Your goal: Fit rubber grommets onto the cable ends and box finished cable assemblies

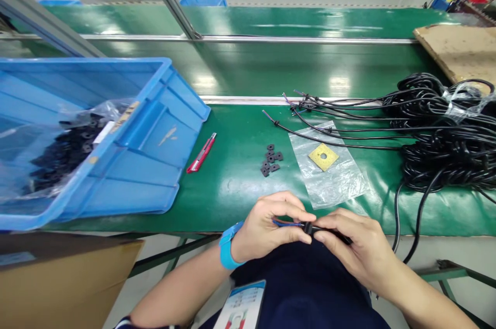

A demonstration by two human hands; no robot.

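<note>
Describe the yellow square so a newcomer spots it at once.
On the green table, left of the big heap of black cables, lies a clear plastic bag. On it sits the yellow square, turned like a diamond, a round hole in its middle. The loose pieces to its left are black and smaller.

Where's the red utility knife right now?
In the head view, the red utility knife lies left of centre on the green tabletop, between the blue bin and the loose black parts, farther out than the left hand.

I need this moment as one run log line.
left hand: pinching black piece; right hand: holding black cable; red utility knife: on green mat
</note>
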